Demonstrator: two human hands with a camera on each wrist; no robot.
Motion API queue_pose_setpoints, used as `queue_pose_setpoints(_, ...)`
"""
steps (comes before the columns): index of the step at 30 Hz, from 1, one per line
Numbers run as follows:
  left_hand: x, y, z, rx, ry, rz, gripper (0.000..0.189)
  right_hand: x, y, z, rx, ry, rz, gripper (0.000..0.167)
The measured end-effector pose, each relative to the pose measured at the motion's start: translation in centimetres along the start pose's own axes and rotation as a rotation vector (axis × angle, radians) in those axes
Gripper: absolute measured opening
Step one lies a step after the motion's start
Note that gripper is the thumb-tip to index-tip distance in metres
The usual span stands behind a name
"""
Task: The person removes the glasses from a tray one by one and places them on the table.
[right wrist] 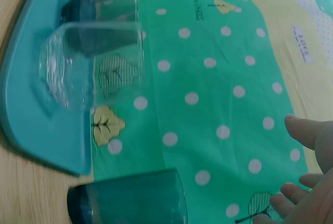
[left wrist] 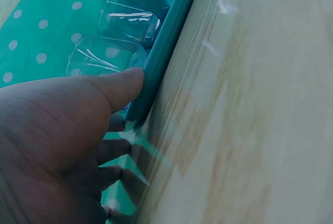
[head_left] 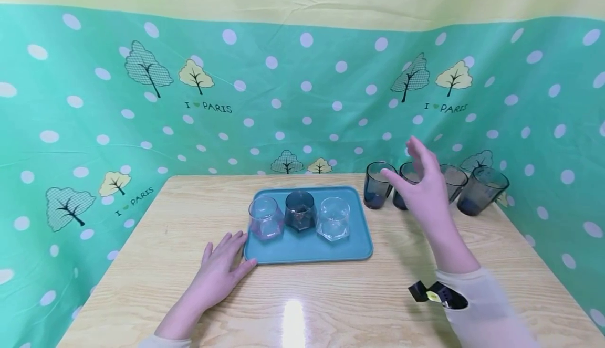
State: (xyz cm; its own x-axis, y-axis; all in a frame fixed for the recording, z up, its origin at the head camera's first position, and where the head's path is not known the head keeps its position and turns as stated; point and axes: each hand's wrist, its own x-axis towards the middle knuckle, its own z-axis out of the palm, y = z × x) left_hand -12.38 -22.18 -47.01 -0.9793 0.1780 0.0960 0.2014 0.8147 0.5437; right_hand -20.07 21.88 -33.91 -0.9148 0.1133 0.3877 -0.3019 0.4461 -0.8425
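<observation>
My left hand (head_left: 219, 266) rests at the near left corner of a blue tray (head_left: 302, 255), its thumb on the rim and the other fingers spread along the side. On the tray stand three short glasses: a pinkish clear one (head_left: 266, 219), a dark grey one (head_left: 300, 211) and a clear one (head_left: 333, 219), all upright. My right hand (head_left: 427, 193) is raised over the row of tall dark tumblers, thumb and fingers apart, holding nothing. It partly hides the middle tumblers. The leftmost tumbler (head_left: 376, 186) stands beside the tray and also shows low in the right wrist view.
At the right end of the row stands another dark tumbler (head_left: 481, 191), near the curtain. A green dotted curtain (head_left: 302, 101) with printed trees encloses the wooden table (head_left: 331, 295) at the back and sides. A black band (head_left: 444, 295) sits on the right sleeve.
</observation>
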Motion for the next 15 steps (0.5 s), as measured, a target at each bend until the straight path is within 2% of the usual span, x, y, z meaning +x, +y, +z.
queue_pose_setpoints(8, 0.1, 0.1, 0.1, 0.000, -0.008, -0.006, 0.074, -0.3, -0.3, 1.9, 0.017, -0.016, -0.021, 0.094)
queue_pose_setpoints(15, 0.1, 0.1, 0.0, 0.005, 0.001, -0.001, 0.074, -0.6, -0.4, 3.2, 0.045, -0.084, 0.010, 0.097)
